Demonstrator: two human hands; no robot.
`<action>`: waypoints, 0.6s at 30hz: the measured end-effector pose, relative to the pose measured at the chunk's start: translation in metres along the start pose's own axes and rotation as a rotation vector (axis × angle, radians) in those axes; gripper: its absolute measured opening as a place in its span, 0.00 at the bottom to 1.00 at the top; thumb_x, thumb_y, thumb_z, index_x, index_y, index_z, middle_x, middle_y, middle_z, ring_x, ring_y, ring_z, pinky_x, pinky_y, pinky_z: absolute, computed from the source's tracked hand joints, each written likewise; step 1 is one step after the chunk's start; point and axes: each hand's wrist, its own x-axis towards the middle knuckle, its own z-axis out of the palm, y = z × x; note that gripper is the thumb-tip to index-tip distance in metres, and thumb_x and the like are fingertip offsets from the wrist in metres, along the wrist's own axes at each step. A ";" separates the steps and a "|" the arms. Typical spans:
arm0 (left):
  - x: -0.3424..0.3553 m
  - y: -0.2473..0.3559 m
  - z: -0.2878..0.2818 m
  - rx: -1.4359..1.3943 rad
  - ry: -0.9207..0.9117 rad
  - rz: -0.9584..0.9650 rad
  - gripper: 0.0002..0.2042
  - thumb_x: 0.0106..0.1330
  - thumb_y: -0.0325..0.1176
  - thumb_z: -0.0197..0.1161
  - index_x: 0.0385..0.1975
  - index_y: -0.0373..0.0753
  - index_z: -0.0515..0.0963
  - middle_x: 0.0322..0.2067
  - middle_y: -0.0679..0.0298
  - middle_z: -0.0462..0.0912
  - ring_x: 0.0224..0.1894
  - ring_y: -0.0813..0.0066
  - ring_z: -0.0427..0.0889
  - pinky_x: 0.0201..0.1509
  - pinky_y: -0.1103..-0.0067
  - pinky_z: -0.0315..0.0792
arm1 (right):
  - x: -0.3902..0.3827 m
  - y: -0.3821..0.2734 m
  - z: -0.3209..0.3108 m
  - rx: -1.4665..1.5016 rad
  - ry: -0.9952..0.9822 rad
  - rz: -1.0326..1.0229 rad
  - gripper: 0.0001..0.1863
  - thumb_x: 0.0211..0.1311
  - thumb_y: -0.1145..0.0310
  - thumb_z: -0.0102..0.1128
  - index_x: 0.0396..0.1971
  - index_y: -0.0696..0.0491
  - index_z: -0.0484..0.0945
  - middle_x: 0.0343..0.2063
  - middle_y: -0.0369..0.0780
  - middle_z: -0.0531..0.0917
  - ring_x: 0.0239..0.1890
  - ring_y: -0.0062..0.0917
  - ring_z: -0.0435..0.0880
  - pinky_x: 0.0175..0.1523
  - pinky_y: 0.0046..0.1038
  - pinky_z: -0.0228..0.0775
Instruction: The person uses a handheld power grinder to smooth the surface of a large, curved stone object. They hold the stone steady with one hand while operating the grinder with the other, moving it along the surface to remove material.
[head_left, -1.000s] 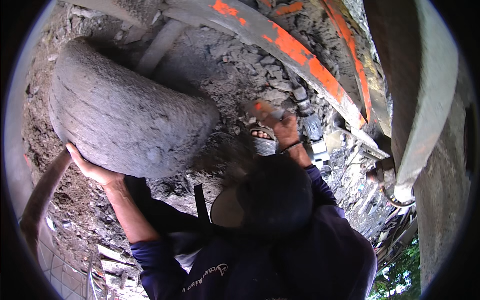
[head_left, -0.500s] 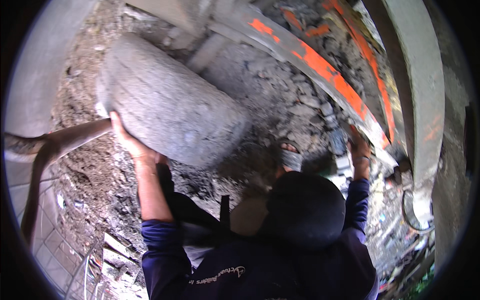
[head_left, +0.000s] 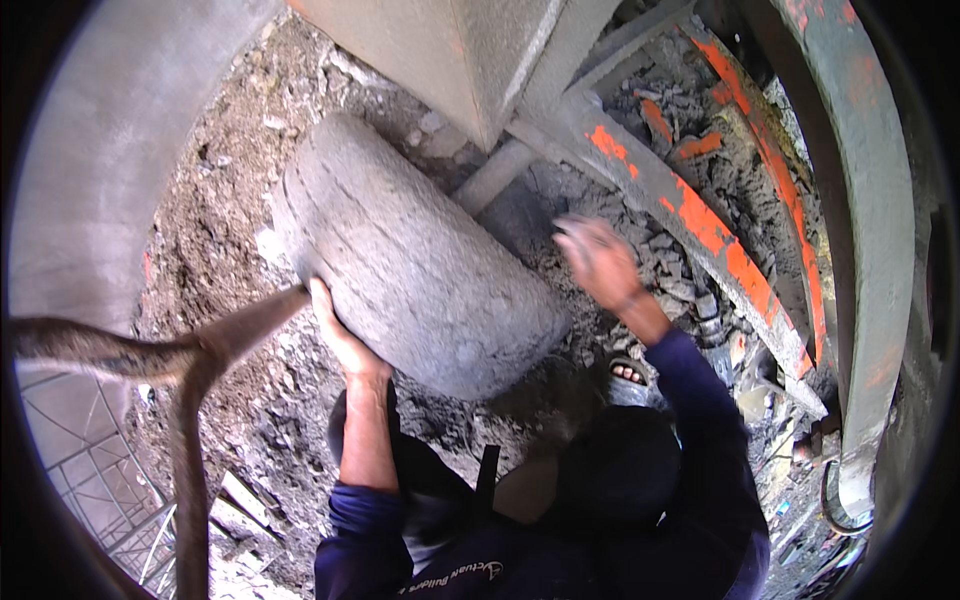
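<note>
Grey, rough concrete makes up the big cylinder (head_left: 420,260) that lies tilted on the rubble-strewn ground (head_left: 220,250), its upper end near the pale concrete block (head_left: 470,50) at the top of the view. On the left, the left hand (head_left: 335,335) presses flat against the cylinder's lower left edge, fingers spread on its side, bare forearm running down to a rolled-up dark blue sleeve (head_left: 365,520). On the right, the right hand (head_left: 598,262) is raised free just beside the cylinder's right end, fingers loosely open and blurred, holding nothing and touching nothing; a thin band sits at its wrist. Behind that hand a grey metal beam with orange paint patches (head_left: 690,215) runs diagonally over broken stone pieces. A sandalled foot (head_left: 628,375) shows below the cylinder's right end. A bent, mud-coated bar (head_left: 180,370) crosses the lower left, its tip close to the left hand
</note>
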 end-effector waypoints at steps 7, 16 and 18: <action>0.008 -0.005 -0.015 -0.019 0.079 0.003 0.46 0.68 0.71 0.58 0.76 0.42 0.60 0.68 0.55 0.71 0.67 0.55 0.72 0.71 0.58 0.67 | 0.186 0.005 0.178 -0.016 -0.424 0.058 0.22 0.79 0.61 0.53 0.64 0.57 0.76 0.61 0.50 0.82 0.63 0.45 0.82 0.68 0.45 0.73; 0.004 -0.008 -0.019 -0.036 0.111 0.007 0.37 0.73 0.66 0.55 0.72 0.44 0.67 0.66 0.61 0.73 0.67 0.59 0.72 0.71 0.62 0.67 | 0.232 0.074 0.334 -1.245 -0.171 -0.268 0.34 0.73 0.53 0.57 0.72 0.56 0.65 0.66 0.60 0.74 0.67 0.62 0.72 0.71 0.65 0.61; 0.005 -0.004 -0.016 -0.026 0.028 -0.030 0.37 0.73 0.66 0.55 0.72 0.43 0.67 0.65 0.60 0.73 0.67 0.60 0.72 0.71 0.62 0.67 | 0.237 0.070 0.339 -1.278 -0.128 -0.336 0.33 0.72 0.55 0.57 0.70 0.57 0.67 0.64 0.61 0.75 0.65 0.62 0.74 0.70 0.65 0.62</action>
